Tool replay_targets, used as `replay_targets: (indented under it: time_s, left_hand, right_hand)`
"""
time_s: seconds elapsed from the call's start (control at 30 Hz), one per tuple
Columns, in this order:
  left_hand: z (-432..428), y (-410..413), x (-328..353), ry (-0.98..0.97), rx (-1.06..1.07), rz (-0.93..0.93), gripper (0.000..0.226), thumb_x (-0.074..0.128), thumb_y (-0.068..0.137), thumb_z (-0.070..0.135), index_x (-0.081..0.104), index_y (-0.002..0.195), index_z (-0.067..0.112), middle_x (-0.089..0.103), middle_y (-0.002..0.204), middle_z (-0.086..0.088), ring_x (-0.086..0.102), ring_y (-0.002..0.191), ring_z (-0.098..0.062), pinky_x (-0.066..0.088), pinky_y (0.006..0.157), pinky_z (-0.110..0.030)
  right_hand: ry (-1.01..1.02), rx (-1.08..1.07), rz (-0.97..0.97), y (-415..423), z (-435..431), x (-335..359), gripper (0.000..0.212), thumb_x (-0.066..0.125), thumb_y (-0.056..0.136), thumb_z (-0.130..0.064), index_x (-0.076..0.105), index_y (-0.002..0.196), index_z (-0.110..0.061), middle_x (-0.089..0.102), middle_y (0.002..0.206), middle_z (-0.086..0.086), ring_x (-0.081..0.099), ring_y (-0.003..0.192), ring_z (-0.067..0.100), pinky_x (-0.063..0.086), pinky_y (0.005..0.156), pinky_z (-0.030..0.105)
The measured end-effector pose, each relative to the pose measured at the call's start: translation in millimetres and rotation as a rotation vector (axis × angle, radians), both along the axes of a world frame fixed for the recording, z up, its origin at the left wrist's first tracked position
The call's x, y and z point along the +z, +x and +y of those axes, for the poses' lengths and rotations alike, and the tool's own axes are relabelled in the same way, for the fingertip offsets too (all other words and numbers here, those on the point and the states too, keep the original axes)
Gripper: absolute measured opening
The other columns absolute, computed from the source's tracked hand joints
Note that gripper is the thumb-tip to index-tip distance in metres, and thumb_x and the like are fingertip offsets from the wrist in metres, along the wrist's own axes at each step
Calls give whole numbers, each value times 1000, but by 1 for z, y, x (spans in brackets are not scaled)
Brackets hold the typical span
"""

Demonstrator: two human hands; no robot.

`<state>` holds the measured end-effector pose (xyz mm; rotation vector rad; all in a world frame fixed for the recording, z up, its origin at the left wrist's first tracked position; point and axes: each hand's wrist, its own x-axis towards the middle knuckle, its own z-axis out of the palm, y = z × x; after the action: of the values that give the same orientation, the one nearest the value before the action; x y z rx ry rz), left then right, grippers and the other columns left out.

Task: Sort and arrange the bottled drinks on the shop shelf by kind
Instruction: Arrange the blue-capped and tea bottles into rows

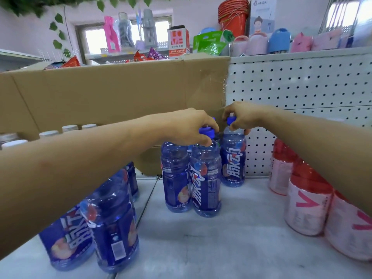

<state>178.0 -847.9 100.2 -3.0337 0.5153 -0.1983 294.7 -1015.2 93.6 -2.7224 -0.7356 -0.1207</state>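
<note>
Gathering the blue drinks into one cluster is the step we judge to be in hand. Our left hand (193,127) curls over the cap of the front blue bottle (205,184) and grips it from above. Our right hand (241,117) pinches the cap of the rear blue bottle (233,164), which stands just behind and to the right, close to the pegboard panel (302,87). A third blue bottle (175,178) stands against the front one on its left. All three are upright on the white shelf (231,238), long axes vertical, caps up. The front and rear labels face us, their white lettering running up the bottle. The stray blue bottles (112,228) stand nearer us at the left, apart from the cluster and under our left forearm. The pink bottles (308,208) stand in a row at the right, well apart from the blue ones. As we judge it, the next move calls for setting both gripped bottles squarely in line, labels forward, kept vertical so neither tips its neighbour, then bringing the strays into the group
</note>
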Motion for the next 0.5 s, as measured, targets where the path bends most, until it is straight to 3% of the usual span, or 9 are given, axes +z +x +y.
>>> replay_targets:
  time_s: [0.13, 0.23, 0.37, 0.5]
  left_hand:
    - [8, -11, 11, -70, 25, 54, 48, 59, 96, 44, 49, 142, 34, 57, 118, 11, 55, 105, -14, 39, 88, -27]
    - [29, -17, 34, -175, 108, -1, 39, 49, 102, 37, 52, 140, 28, 60, 126, 7, 55, 113, -14, 36, 92, -24]
    - [63, -17, 51, -192, 223, -25, 36, 50, 103, 32, 55, 138, 28, 61, 120, 8, 56, 113, -14, 34, 90, -26]
    - [77, -5, 53, -184, 247, 33, 38, 55, 101, 31, 55, 138, 27, 61, 127, 6, 57, 116, -16, 42, 89, -28]
  right_hand:
    - [23, -24, 9, 0, 0, -3, 34, 64, 90, 2, 57, 120, -11, 47, 117, 13, 61, 81, 33, 60, 58, 36]
    - [4, -66, -54, -1, 1, -5, 44, 64, 92, -6, 52, 134, -10, 49, 128, 13, 61, 89, 32, 56, 60, 30]
    - [15, -26, -299, -4, 11, 4, 47, 63, 94, -25, 52, 137, -10, 54, 138, 13, 52, 122, 30, 41, 95, 34]
    - [66, 157, -182, -12, 31, 23, 40, 66, 93, -26, 59, 131, -18, 61, 125, 7, 57, 106, 22, 40, 90, 27]
